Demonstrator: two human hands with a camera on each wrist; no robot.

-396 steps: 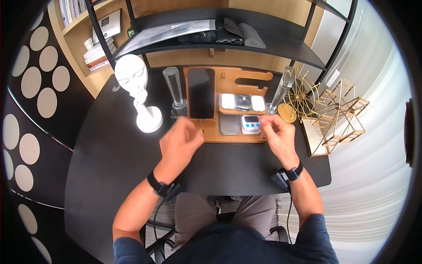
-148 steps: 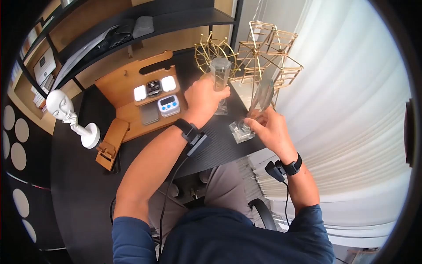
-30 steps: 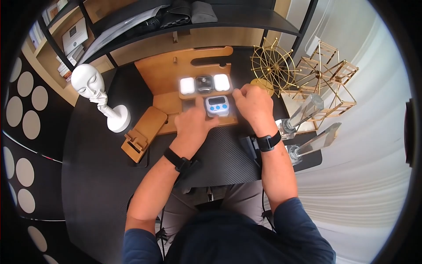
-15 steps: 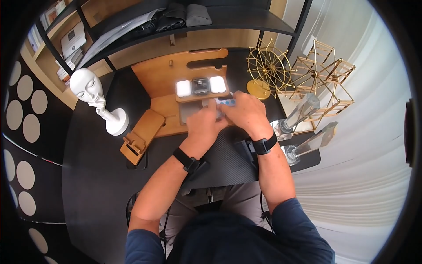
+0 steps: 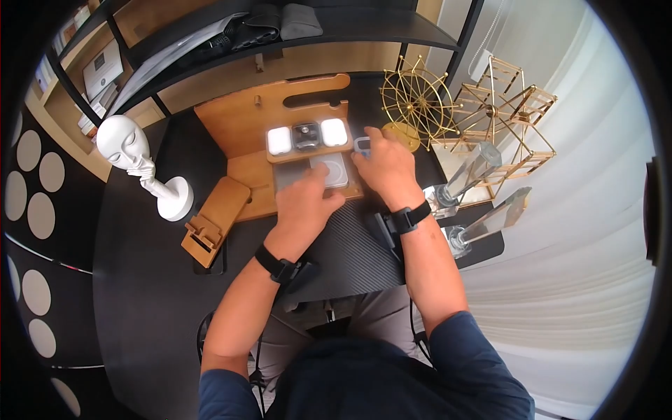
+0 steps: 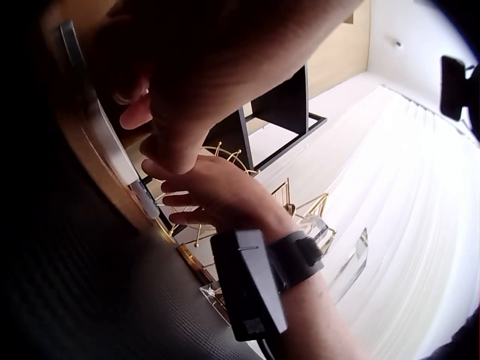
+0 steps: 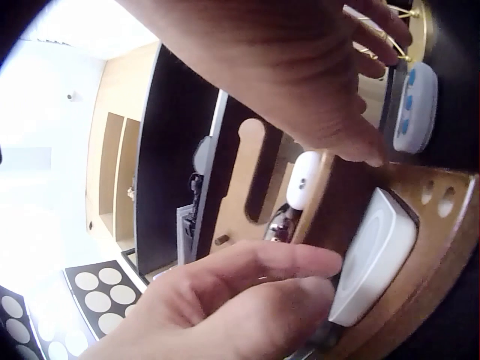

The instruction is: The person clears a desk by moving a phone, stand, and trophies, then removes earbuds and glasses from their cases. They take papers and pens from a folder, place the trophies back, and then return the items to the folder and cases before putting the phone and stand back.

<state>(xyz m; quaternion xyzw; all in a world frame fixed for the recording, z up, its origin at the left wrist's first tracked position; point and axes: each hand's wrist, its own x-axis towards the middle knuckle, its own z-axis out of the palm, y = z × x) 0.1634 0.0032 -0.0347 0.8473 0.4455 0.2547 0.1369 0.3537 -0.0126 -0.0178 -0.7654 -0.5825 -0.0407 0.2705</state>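
Observation:
A white timer (image 5: 362, 145) with blue buttons lies on the black desk just right of the wooden stand. My right hand (image 5: 387, 168) is over it, thumb and fingers apart around it in the right wrist view. On the stand's lower ledge sits a flat white square box (image 7: 377, 259) with a ring on its top. My left hand (image 5: 301, 210) reaches over that ledge with fairly straight fingers, its index finger and thumb close to the box's edge in the right wrist view. Beside the box, a grey flat box (image 5: 285, 174) is partly covered by the left hand.
Two white cases (image 5: 278, 141) flank a dark watch-like item (image 5: 306, 136) on the stand's upper ledge (image 5: 290, 157). A wooden phone holder (image 5: 217, 220) lies left, near a white statue (image 5: 129, 150). Crystal trophies (image 5: 483, 222) and gold Ferris wheels (image 5: 418, 105) stand right.
The timer has gone from on top of the white box to the desk at the right, along with my right hand. My left hand has drawn back left, and the white box shows.

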